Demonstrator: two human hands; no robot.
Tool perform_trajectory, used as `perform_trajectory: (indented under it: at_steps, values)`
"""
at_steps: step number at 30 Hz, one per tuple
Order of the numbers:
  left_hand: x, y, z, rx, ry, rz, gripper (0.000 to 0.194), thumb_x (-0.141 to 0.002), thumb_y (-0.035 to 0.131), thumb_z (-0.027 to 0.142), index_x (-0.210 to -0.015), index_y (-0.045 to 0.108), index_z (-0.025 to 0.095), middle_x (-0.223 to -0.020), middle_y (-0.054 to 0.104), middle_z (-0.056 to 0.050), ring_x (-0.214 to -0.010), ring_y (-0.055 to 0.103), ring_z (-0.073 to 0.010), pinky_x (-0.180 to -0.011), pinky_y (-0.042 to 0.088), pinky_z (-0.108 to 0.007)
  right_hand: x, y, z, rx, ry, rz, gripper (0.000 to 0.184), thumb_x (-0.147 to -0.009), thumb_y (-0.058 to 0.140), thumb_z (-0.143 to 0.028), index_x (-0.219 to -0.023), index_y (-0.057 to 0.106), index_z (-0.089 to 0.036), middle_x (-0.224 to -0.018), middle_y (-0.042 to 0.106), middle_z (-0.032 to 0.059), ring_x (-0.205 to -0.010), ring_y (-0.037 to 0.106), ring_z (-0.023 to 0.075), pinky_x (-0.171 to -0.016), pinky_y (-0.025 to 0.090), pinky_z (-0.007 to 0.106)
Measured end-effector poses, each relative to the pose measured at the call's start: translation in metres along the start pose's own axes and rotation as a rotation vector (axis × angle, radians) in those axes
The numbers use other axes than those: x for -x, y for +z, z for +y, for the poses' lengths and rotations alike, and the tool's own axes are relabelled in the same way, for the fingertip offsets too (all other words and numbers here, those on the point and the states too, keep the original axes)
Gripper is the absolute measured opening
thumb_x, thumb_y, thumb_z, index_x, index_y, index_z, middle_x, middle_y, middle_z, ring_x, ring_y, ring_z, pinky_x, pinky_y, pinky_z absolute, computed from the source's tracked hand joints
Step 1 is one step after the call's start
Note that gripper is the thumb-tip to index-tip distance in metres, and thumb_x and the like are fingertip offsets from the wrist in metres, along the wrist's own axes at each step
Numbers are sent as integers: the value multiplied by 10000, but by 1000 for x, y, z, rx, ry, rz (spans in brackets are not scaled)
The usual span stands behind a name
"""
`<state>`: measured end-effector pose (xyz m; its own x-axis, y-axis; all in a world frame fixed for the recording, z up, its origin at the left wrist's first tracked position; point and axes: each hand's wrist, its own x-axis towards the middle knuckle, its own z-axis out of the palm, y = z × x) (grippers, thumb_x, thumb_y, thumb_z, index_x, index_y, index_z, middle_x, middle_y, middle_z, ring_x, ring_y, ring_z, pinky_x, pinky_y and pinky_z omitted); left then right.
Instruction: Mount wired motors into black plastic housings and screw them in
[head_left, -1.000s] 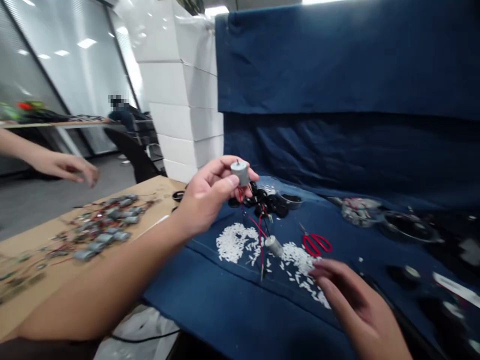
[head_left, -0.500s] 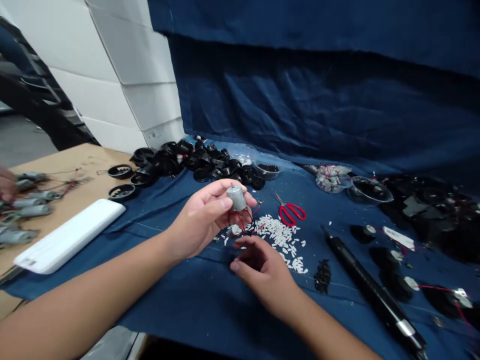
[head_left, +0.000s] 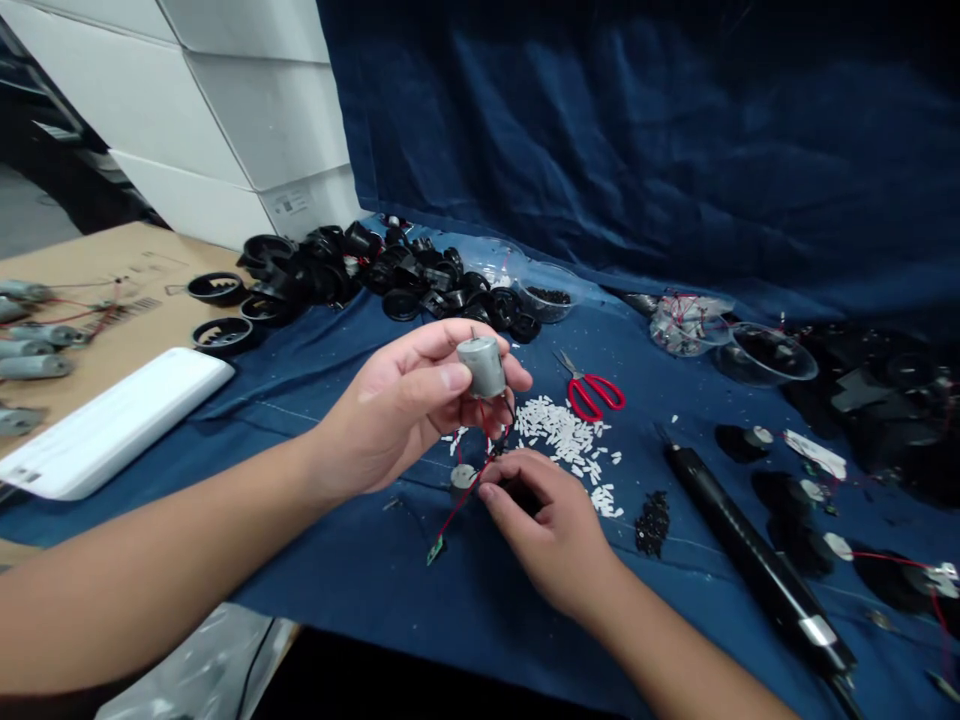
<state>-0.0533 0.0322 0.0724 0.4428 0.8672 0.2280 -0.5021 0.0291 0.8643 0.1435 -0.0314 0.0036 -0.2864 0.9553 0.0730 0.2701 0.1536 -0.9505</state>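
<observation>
Between the thumb and fingers of my left hand (head_left: 397, 415) is a small silver-grey motor (head_left: 484, 368), its thin shaft pointing up. Red and black wires hang below it. My right hand (head_left: 559, 525) is closed in a pinch on the red wire (head_left: 459, 505), just under the motor. A small green circuit board (head_left: 435, 550) dangles from that wire's end. Behind the wire a round grey part (head_left: 462, 482) lies on the blue cloth (head_left: 390, 590). Many small white plastic pieces (head_left: 559, 430) are scattered beyond my right hand.
Red-handled scissors (head_left: 596, 393) lie behind the white pieces. To the right are tiny black screws (head_left: 652, 522) and a black electric screwdriver (head_left: 750, 560). Black plastic housings (head_left: 405, 280) are heaped at the back. A white bar-shaped case (head_left: 124, 420) and more motors (head_left: 34, 367) lie left.
My right hand's fingers have closed on the red wire, and the green board now hangs out to the left. The view has shifted; another person's hand at far left is gone from sight.
</observation>
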Motion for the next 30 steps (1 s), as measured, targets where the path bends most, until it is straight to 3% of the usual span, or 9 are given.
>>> perform_trajectory:
  at_steps: [2,4,6,10,14,23,30]
  values:
    - [0,0,0,8,-3,20,242,-912,788,329,-1116,738,209,-1086,771,-74,-836,737,-183,-691,632,-254,2,2,2,-10,15,18,104,-947,695,-272,-1046,705,-241,-1111,719,46,-993,672,199,-874,563,335]
    - [0,0,-1,19,-13,24,237,-914,783,323,-1119,740,213,-1089,770,-71,-852,738,-189,-692,635,-258,3,5,5,4,37,27,309,-913,760,-310,-1202,667,-251,-1172,715,54,-992,675,207,-870,576,348]
    - [1,2,-1,33,-40,3,249,-900,804,330,-1114,745,216,-1080,770,-67,-855,739,-196,-693,641,-269,2,7,7,54,23,19,382,-901,791,-331,-1257,668,-263,-1166,726,50,-1008,681,220,-884,572,365]
    - [0,4,0,34,-64,-22,265,-877,839,344,-1095,751,220,-1037,767,-55,-850,739,-200,-684,650,-279,-1,4,8,107,-39,32,219,-958,731,-308,-1174,747,-279,-1081,752,22,-986,696,208,-872,555,360]
    - [-3,-3,-2,-50,-19,42,239,-898,805,326,-1086,718,207,-1011,750,-52,-748,724,-179,-671,653,-310,2,-5,7,135,-60,95,257,-935,778,-337,-1182,767,-268,-1008,762,21,-868,693,191,-815,559,360]
    - [9,-27,-15,-133,-25,38,225,-970,730,305,-1157,665,197,-1019,735,-65,-616,610,-107,-546,543,-239,6,-17,2,357,-249,152,194,-967,755,-277,-1150,750,-211,-1022,735,44,-905,698,171,-812,569,321]
    - [11,-30,-12,0,-86,-14,221,-989,660,329,-1140,604,178,-868,668,-14,-541,450,-47,-476,389,-150,10,-21,-1,309,-97,217,170,-937,791,-339,-1090,748,-279,-965,673,12,-806,629,153,-689,521,279]
